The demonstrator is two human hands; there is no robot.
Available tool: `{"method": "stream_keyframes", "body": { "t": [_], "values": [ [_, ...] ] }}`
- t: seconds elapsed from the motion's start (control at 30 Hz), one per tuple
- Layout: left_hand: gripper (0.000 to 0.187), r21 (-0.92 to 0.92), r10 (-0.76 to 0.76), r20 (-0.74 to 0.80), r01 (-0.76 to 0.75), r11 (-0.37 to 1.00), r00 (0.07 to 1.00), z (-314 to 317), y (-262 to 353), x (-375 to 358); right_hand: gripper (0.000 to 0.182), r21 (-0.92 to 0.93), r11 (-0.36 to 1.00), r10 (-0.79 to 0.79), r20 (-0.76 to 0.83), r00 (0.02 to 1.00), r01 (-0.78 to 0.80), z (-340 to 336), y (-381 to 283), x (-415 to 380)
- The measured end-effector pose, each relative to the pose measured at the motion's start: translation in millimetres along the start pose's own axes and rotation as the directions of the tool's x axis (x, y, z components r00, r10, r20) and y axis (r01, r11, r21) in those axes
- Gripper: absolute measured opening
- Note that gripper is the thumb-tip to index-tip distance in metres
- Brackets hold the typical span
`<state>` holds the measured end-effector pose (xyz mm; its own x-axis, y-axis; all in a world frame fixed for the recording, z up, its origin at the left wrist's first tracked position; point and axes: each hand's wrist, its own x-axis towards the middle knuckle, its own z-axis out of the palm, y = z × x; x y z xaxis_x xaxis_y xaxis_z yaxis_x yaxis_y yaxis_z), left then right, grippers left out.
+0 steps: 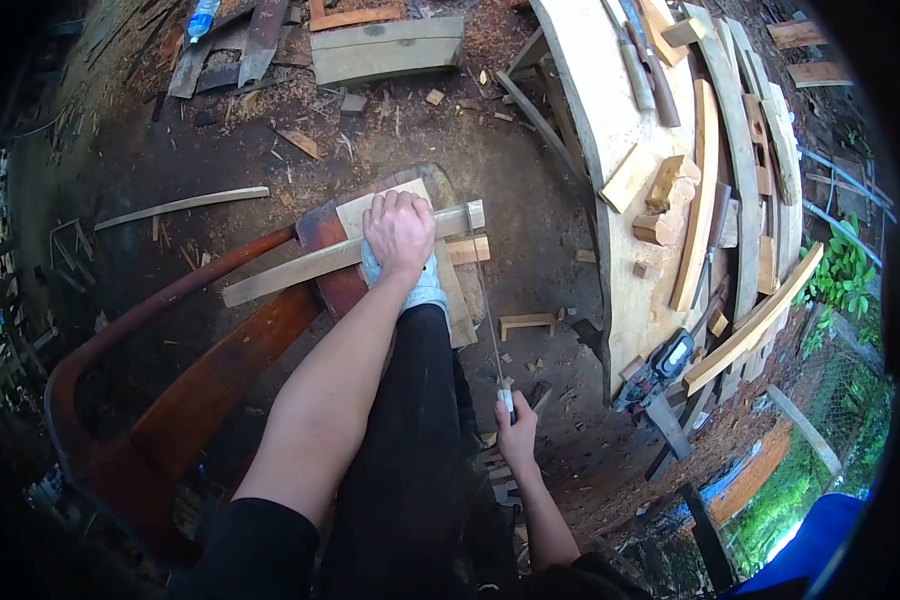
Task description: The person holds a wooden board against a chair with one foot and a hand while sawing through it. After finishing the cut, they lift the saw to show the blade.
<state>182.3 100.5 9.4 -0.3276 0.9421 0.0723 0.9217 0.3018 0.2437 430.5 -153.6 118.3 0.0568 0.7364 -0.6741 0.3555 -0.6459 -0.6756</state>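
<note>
Head view: board point(295, 272), scrap-littered floor point(220, 155)

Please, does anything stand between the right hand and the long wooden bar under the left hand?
Only the saw, which the right hand holds; its blade reaches the bar near one end. A shorter wood piece juts beside the bar, close to the blade; whether they touch, I cannot tell.
</note>
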Motion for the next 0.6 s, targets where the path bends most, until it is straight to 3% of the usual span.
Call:
{"method": "stream_keyframes", "body": {
  "t": [0.13, 0.2, 0.3, 0.33, 0.4, 0.47, 0.6],
  "values": [
    [0.025, 0.017, -0.003, -0.006, 0.003, 1.000, 1.000, 0, 0, 1, 0.045, -0.053, 0.995, -0.085, -0.078, 0.993, 0.081, 19, -33, 49],
    [0.026, 0.014, 0.002, -0.027, -0.002, 1.000, 1.000, 2, -1, 0, 0.051, -0.024, 1.000, 0.016, -0.056, 0.998, -0.017, 31, -70, 97],
    [0.028, 0.016, 0.010, -0.044, -0.009, 1.000, 0.999, 3, 0, 1, 0.055, -0.104, 0.994, -0.025, -0.136, 0.990, 0.011, 59, -95, 152],
    [0.028, 0.021, 0.002, -0.037, -0.002, 1.000, 0.999, 2, 0, 1, 0.057, -0.104, 0.994, 0.030, -0.128, 0.991, -0.043, 64, -104, 160],
    [0.028, 0.031, 0.008, -0.043, -0.007, 0.999, 0.999, 3, -1, 2, 0.059, -0.104, 0.990, 0.086, -0.121, 0.989, -0.099, 67, -104, 161],
    [0.028, 0.040, 0.004, -0.048, -0.002, 0.999, 0.999, 3, -1, 0, 0.058, -0.084, 0.996, 0.009, -0.167, 0.986, -0.023, 66, -83, 151],
    [0.026, 0.028, -0.021, 0.005, 0.021, 0.999, 1.000, 1, 0, 2, 0.042, -0.053, 0.998, -0.038, -0.118, 0.992, 0.031, 35, -60, 65]
  ]
}}
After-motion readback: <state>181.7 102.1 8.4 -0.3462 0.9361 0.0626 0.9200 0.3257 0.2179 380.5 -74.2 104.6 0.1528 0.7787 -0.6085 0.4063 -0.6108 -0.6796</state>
